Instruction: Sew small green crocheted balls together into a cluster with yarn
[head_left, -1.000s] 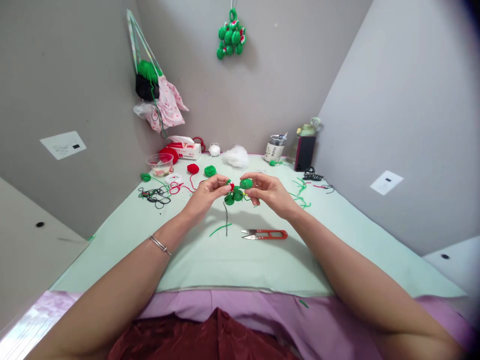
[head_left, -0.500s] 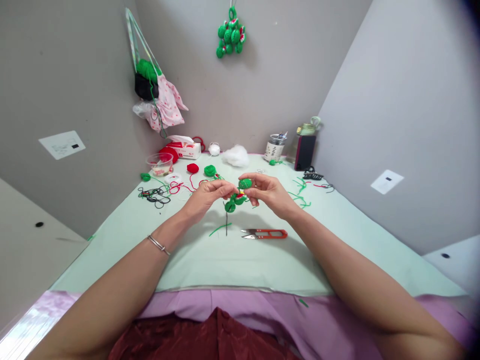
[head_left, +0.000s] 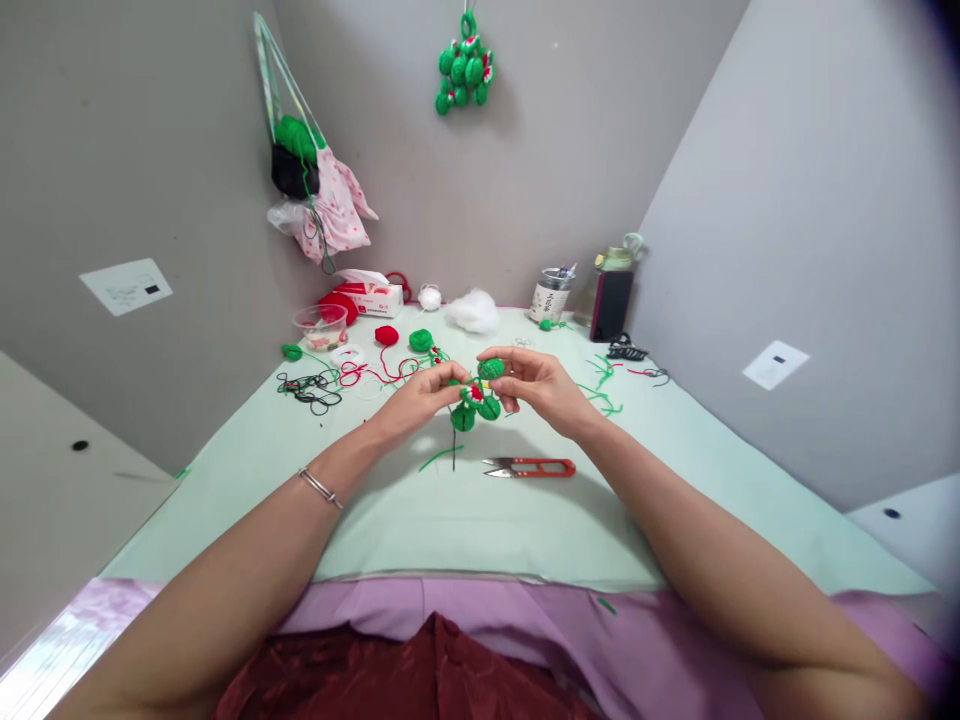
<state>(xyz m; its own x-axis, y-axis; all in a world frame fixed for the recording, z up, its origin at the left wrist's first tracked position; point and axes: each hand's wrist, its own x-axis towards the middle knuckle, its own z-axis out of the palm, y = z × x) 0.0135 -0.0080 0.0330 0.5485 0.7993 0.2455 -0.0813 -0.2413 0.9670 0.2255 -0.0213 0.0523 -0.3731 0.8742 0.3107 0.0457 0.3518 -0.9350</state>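
Note:
Over the middle of the table, a small green crocheted piece of several round balls with a red-and-white part hangs between my hands. My left hand pinches its left upper side with thumb and fingers. My right hand has its thumb and index finger closed around a green crocheted ball at the top of the piece. A small yellow bit shows by the right fingertips; its kind is unclear. A dark strand dangles below. Orange-handled thread snips lie on the table, apart from both hands.
Behind my left hand lie tangled dark yarn, a red yarn ball and a green yarn ball. White stuffing, a pen tin and a phone stand along the back. Green scraps lie right.
The crocheted piece has turned, so its red-and-white part now faces me more and its lower balls hang apart. My left fingers have shifted slightly on it; the right hand stays nearly still.

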